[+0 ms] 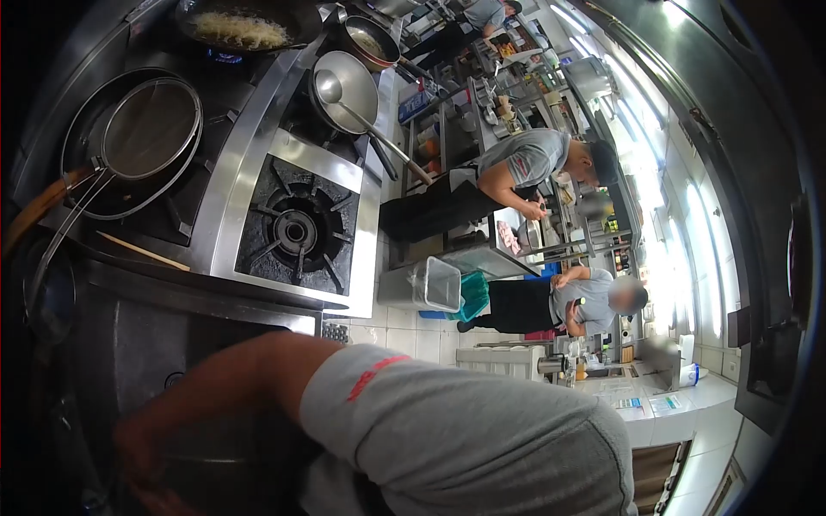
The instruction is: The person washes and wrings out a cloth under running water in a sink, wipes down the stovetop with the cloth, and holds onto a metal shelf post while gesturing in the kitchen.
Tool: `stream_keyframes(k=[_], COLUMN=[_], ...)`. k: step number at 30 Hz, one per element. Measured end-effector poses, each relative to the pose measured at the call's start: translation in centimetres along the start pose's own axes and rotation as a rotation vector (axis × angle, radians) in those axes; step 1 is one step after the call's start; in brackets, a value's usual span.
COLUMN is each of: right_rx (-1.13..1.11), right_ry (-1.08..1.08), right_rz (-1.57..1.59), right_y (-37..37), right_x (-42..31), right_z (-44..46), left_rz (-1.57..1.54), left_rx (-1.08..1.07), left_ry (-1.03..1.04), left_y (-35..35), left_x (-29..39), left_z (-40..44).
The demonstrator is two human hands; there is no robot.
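Note:
Neither of my own hands shows in this sideways-turned view. A bare forearm [232,370] with a short grey sleeve [413,430] crosses the bottom of the frame very close by; I take it for a co-worker's arm. It reaches down to a dark counter [172,344], and its hand [151,469] is dim and blurred, so what it touches is unclear. Nearby, a round strainer [153,127] lies over a dark pan [77,163] on the stove. A ladle [329,86] rests in a steel wok [354,70]. Food [239,30] sits in a pan over a blue flame.
A burner [295,229] stands bare beside the counter, near a thin wooden stick [142,249]. One co-worker [516,172] bends over a work table; another co-worker [551,305] stands farther off. A grey bin [422,284] and a green crate [473,295] are on the floor.

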State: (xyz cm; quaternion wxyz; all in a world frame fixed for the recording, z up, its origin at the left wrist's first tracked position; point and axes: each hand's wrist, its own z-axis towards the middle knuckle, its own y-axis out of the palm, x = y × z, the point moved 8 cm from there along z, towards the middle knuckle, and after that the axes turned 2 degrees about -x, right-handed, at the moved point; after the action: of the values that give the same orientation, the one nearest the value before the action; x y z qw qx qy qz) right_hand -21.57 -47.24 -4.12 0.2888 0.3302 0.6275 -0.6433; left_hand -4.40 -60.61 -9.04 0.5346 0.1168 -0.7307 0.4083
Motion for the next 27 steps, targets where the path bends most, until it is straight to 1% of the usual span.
stream_keyframes(k=[2, 3, 5, 6, 7, 8, 9, 10, 11, 12, 13, 14, 15, 16, 17, 18, 19, 20, 21, 22, 23, 24, 25, 26, 27], right_rx=[0.068, 0.068, 0.132, 0.104, 0.077, 0.179, 0.157, 0.030, 0.008, -0.044, 0.113, 0.121, 0.208, 0.218, 0.216, 0.272, 0.323, 0.341, 0.363, 0.203, 0.044, 0.045, 0.175, 0.303, 0.239], right_ry=[0.099, 0.100, 0.228, 0.280, 0.321, 0.257, 0.317, 0.331, 0.284, 0.324, 0.316, 0.327, 0.250, 0.310, 0.258, 0.315, 0.388, 0.254, 0.131, 0.071, 0.014, 0.017, -0.056, -0.125, 0.112], right_rz=[-0.080, -0.079, -0.340, -0.369, -0.394, -0.411, -0.417, -0.465, -0.487, -0.495, -0.398, -0.284, -0.130, 0.029, 0.080, 0.289, 0.486, 0.353, 0.213, 0.110, 0.010, 0.023, -0.166, -0.351, -0.460], right_y=[-9.0, -8.3, -7.3, -8.4, -10.4, -11.8, -12.7, -12.5, -13.4, -14.7, -17.4, -18.9, -19.4, -20.3, -19.0, -17.7, -16.1, -13.4, -10.1, -6.2, -3.1, -2.7, -3.4, -3.7, -3.5], right_x=[-5.8, -4.3, -0.3, -0.2, 0.0, 0.1, 0.5, 1.0, 0.5, 0.4, -0.9, -1.1, 0.4, -0.4, -2.1, -2.9, -3.4, -5.4, -7.1, -8.9, -10.1, -9.7, -9.8, -10.1, -6.4], right_z=[-8.2, -7.8, -7.0, -7.9, -9.2, -10.0, -10.7, -11.1, -11.7, -12.0, -12.5, -12.1, -10.8, -9.8, -8.0, -7.0, -6.1, -4.8, -4.4, -4.7, -5.0, -4.9, -4.8, -5.0, -3.2], left_rz=[-0.012, -0.014, -0.010, 0.008, 0.000, 0.004, 0.025, 0.065, 0.119, -0.437, -0.537, -0.697, -1.061, -1.311, -1.528, -1.619, -1.785, -1.860, -1.706, -1.552, -1.544, -1.561, -1.576, -1.566, -1.516], left_rx=[0.133, 0.194, 0.255, 0.272, 0.219, 0.175, 0.143, 0.126, 0.119, 0.188, 0.138, 0.228, 0.212, -0.034, -0.035, -0.002, -0.178, 0.000, -0.138, -0.272, -0.270, -0.308, -0.348, -0.343, -0.140], left_ry=[0.077, 0.115, 0.167, 0.169, 0.173, 0.178, 0.178, 0.173, 0.164, 0.088, 0.155, 0.080, -0.070, -0.037, -0.150, -0.251, -0.279, -0.542, -0.527, -0.516, -0.524, -0.583, -0.630, -0.635, -0.700], left_y=[-4.3, -6.2, -8.7, -9.7, -9.9, -10.2, -11.0, -12.7, -15.4, -15.5, -14.2, -12.5, -10.8, -6.3, -3.7, 0.1, 4.2, 7.6, 9.0, 10.4, 11.2, 12.3, 13.1, 13.7, 13.8], left_x=[2.6, 3.8, 5.5, 5.5, 5.2, 4.8, 4.6, 4.3, 4.4, 5.4, 9.0, 11.8, 10.9, 14.8, 10.7, 10.3, 10.9, 11.2, 10.5, 9.3, 8.5, 8.1, 7.8, 8.6, 9.5], left_z=[-0.5, -1.1, -2.0, -2.3, -2.4, -2.7, -3.3, -4.2, -5.1, -6.6, -7.3, -7.8, -6.8, -6.1, -5.2, -4.6, -3.6, -3.6, -2.8, -2.4, -1.7, -0.9, -0.7, -1.3, -2.3])
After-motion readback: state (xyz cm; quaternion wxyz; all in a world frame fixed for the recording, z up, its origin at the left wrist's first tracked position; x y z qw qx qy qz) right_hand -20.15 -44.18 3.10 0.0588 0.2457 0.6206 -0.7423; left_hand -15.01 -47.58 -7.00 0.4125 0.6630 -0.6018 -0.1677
